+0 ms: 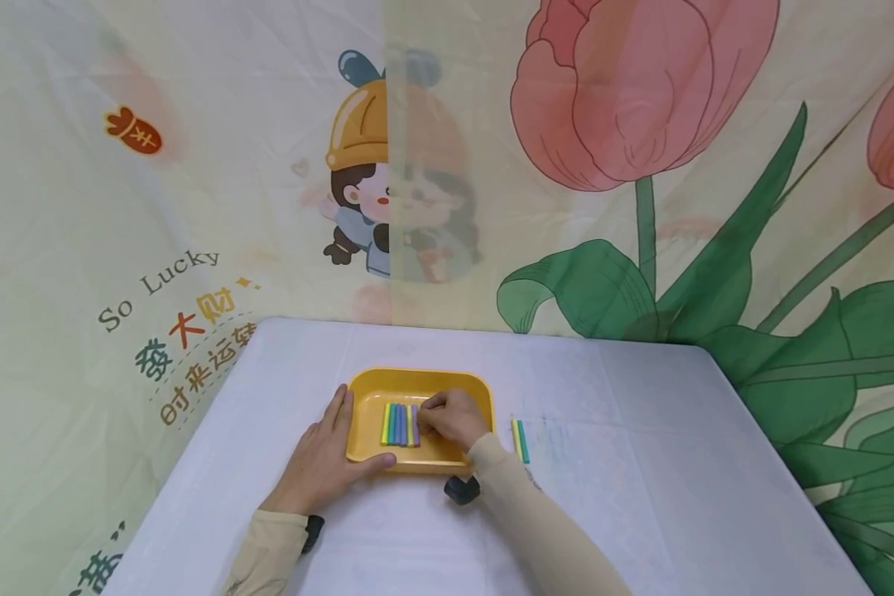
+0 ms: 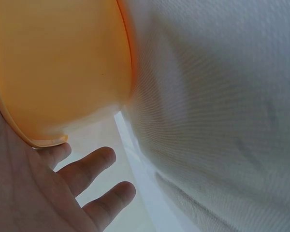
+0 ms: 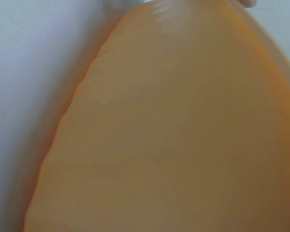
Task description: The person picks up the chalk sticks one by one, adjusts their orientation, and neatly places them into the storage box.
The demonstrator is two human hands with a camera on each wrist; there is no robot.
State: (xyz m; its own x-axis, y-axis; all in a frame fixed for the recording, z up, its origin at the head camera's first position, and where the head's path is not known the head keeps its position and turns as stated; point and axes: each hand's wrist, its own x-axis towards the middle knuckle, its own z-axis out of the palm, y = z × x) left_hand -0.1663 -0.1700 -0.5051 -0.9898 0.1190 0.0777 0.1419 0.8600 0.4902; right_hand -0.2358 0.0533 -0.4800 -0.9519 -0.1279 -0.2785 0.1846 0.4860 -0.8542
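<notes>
A yellow plastic tray (image 1: 420, 378) sits on the white table. Inside it, several coloured chalk sticks (image 1: 396, 425) in yellow, teal, blue and purple lie side by side in a row. My left hand (image 1: 320, 463) rests against the tray's left side, fingers straight along the wall and thumb over the front rim; the left wrist view shows these fingers (image 2: 89, 169) spread beside the tray wall. My right hand (image 1: 454, 418) reaches over the tray's right side, its curled fingertips pinching the purple chalk stick (image 1: 415, 425) at the row's right end. The right wrist view shows mostly tray wall (image 3: 169, 121).
To the right of the tray, a yellow chalk stick (image 1: 516, 437) and a teal chalk stick (image 1: 524, 441) lie together on the white cloth (image 1: 641, 463). Faint bluish smudges mark the cloth beside them. A printed curtain (image 1: 447, 165) hangs behind the table's back edge.
</notes>
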